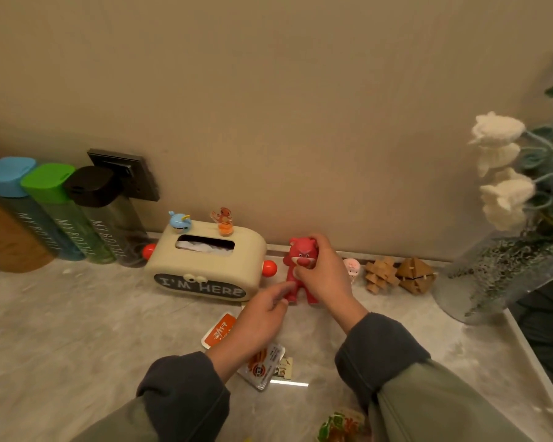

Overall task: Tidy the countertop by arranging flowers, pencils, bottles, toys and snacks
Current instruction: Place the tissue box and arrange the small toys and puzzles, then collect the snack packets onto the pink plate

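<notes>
A red bear toy [296, 266] stands upright on the marble countertop [77, 330] near the back wall. My right hand [324, 275] is wrapped around its head and body. My left hand [262, 314] touches its lower leg with the fingertips. To the right of the bear sit a small pink figure [352, 269] and two wooden puzzle toys [380, 275] [416, 275]. Snack packets [219, 330] [265, 366] lie on the counter under my left forearm. Three bottles with blue [8, 177], green [47, 180] and black [88, 186] caps stand at the left.
A cream tissue box [205, 263] marked "I'M HERE" carries two small figures [179, 221] [223, 221]. A glass vase [498, 272] with crocheted white flowers [498, 167] stands at the right, by the counter's edge. A wall socket [125, 170] sits behind the bottles. Another snack [342, 427] lies at the bottom.
</notes>
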A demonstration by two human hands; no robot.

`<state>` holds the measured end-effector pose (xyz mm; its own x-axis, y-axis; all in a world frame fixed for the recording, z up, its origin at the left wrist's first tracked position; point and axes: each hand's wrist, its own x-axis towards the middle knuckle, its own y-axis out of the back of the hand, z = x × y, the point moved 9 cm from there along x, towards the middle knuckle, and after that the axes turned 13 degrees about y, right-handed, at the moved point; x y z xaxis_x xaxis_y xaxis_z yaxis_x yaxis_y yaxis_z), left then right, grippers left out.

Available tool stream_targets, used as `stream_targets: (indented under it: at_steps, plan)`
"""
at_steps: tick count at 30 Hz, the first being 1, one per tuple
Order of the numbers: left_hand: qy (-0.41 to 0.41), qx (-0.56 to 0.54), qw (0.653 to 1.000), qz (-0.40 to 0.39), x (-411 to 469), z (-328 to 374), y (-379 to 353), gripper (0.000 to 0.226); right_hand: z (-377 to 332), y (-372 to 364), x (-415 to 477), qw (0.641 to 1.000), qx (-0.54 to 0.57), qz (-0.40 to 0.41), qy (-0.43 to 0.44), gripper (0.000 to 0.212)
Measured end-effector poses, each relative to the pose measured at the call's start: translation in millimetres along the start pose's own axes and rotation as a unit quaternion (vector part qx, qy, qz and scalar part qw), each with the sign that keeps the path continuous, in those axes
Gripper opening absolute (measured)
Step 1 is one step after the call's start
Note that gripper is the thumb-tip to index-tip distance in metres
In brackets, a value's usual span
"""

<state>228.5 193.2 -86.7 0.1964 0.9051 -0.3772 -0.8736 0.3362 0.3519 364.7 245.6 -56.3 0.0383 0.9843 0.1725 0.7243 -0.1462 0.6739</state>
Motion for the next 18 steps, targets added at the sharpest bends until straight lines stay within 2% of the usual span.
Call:
stream_targets:
  at_steps: [3,5,6,8,9,11,13,15,18]
  plan:
    - [-0.007,0.008,1.000,-0.011,-9,0,4,0.041,3,-4,-6,0.999,0.017,-0.010,-0.025,0.079]
    - [-0.014,0.011,1.000,-0.012,-16,-3,10,0.040,-3,2,-16,0.999,0.005,0.024,-0.028,0.086]
    - [-0.014,0.010,1.000,-0.011,-21,-6,14,0.039,-11,9,-22,0.998,-0.016,0.058,-0.007,0.082]
    - [-0.001,0.011,1.000,-0.006,-30,-17,22,0.038,-38,21,-37,0.986,-0.044,0.130,0.091,0.060]
    - [0.005,0.021,1.000,-0.001,-33,-22,25,0.040,-50,20,-44,0.980,-0.045,0.137,0.137,0.047]
    - [0.012,0.073,0.997,0.010,-40,-33,30,0.042,-60,4,-52,0.983,-0.021,0.078,0.162,0.030]
    - [0.003,0.187,0.982,0.026,-44,-41,31,0.043,-53,-24,-57,0.993,0.002,-0.024,0.113,0.026]
    - [-0.025,0.306,0.951,0.041,-49,-46,31,0.048,-42,-50,-62,0.992,0.007,-0.104,0.070,0.034]
    - [-0.044,0.379,0.922,0.060,-55,-53,34,0.056,-37,-75,-69,0.983,-0.033,-0.171,0.066,0.049]
